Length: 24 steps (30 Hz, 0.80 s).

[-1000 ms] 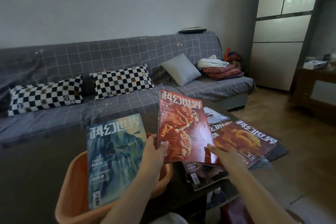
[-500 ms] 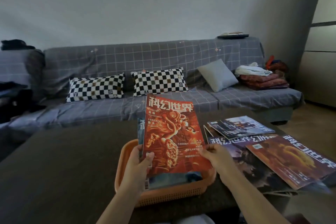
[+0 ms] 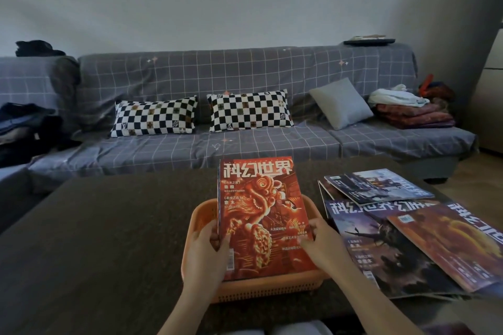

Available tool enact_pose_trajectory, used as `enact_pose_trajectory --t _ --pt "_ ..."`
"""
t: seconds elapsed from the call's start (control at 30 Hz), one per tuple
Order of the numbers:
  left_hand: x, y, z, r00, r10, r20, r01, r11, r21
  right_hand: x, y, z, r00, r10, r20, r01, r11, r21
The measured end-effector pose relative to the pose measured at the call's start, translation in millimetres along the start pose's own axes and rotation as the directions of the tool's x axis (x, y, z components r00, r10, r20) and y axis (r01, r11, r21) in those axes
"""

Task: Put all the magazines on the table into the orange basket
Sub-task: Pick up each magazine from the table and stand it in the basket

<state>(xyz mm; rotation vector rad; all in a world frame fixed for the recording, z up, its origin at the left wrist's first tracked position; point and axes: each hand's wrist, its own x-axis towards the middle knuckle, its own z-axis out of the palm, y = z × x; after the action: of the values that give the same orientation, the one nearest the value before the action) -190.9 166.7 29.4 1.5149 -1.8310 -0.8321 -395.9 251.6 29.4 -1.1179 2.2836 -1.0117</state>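
A red magazine (image 3: 261, 212) with a lion on its cover leans tilted in the orange basket (image 3: 198, 223), its top edge sticking out past the far rim. My left hand (image 3: 208, 250) grips its left edge, thumb on the cover. My right hand (image 3: 319, 242) holds its lower right side, fingers on the cover. Another magazine lies hidden behind it in the basket. To the right on the dark table (image 3: 109, 239) lie several magazines: a dark blue one (image 3: 373, 245), an orange-brown one (image 3: 449, 242) and a pale blue one (image 3: 378, 185).
A grey checked sofa (image 3: 245, 144) stands behind the table with two chequered cushions (image 3: 155, 117), a grey cushion (image 3: 340, 106) and folded cloths (image 3: 408, 111). Dark clothes (image 3: 24, 128) lie at its left end. A cabinet edge shows at far right.
The red magazine came from the pile on the right over to the basket and now sits lower in it, covering the blue-green magazine. The camera view swung left.
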Motion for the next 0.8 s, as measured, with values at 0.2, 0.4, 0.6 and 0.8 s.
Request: enact_pose_trajectory --t 0.2,0.4,0.6,0.8 --pt "-3 0 0 1.000 -0.001 -0.025 0.001 1.000 0.017 2 -1 7 0.996 -0.046 -0.072 0.042 0.998 -0.055" --pt "-3 -5 1 0.999 0.007 -0.045 -0.006 1.000 0.009 7 -1 9 1.000 0.002 -0.005 -0.002 0.999 -0.036" --pt "-8 0 8 0.998 0.049 -0.048 -0.040 0.986 0.163 8 1 9 0.998 0.019 0.061 -0.018 1.000 -0.026" --pt "-10 6 6 0.999 -0.010 -0.037 0.012 0.999 0.052 4 -1 0 0.992 0.001 0.128 -0.018 0.992 0.127"
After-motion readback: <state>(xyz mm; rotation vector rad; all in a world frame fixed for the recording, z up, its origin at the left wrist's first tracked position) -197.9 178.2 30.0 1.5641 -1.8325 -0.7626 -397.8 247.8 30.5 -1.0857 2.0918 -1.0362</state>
